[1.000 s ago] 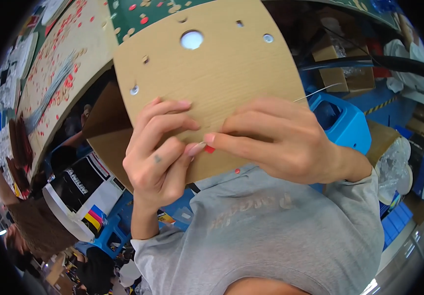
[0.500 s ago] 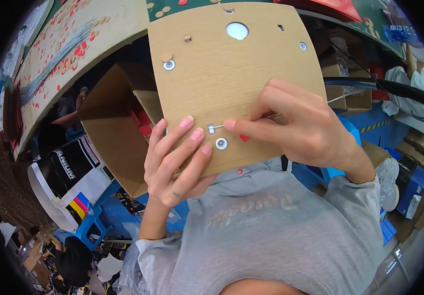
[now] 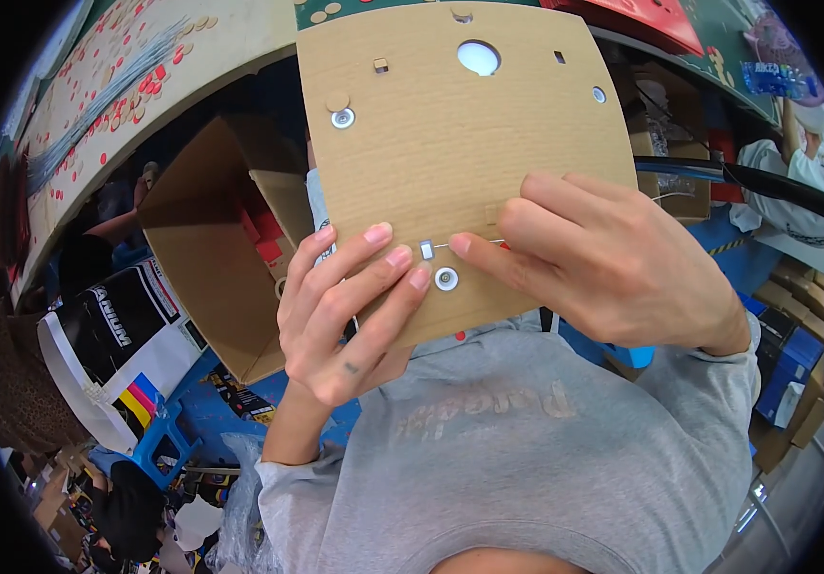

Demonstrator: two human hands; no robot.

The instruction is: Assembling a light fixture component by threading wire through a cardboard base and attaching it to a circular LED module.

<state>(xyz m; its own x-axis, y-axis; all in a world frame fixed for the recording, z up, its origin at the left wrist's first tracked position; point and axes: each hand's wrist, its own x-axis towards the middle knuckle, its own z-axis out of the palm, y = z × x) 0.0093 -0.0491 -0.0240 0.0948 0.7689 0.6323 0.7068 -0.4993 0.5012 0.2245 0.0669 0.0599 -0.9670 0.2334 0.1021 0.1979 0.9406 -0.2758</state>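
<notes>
A brown cardboard panel (image 3: 460,163) with a round hole, small slots and several white-ringed round fittings is tilted up in front of me. My left hand (image 3: 335,320) grips its lower left edge, fingers lying on the face and the thumb hidden. Between thumb and fingers, my right hand (image 3: 608,263) pinches a thin pale strip (image 3: 441,246). The strip runs left to a small slot (image 3: 426,250) that shows light grey inside. Just below the slot sits a round fitting (image 3: 446,279). A red bit shows beside my right fingers, partly covered.
An open cardboard box (image 3: 211,249) stands left, below a table (image 3: 87,105) strewn with red and tan discs and a bundle of thin grey strips. A white and black bucket (image 3: 110,344) is at lower left. A black cable (image 3: 766,177) crosses at right.
The panel has shifted slightly to the right in view, with both hands. My right hand has moved right, still pinching the strip. The left hand keeps its grip.
</notes>
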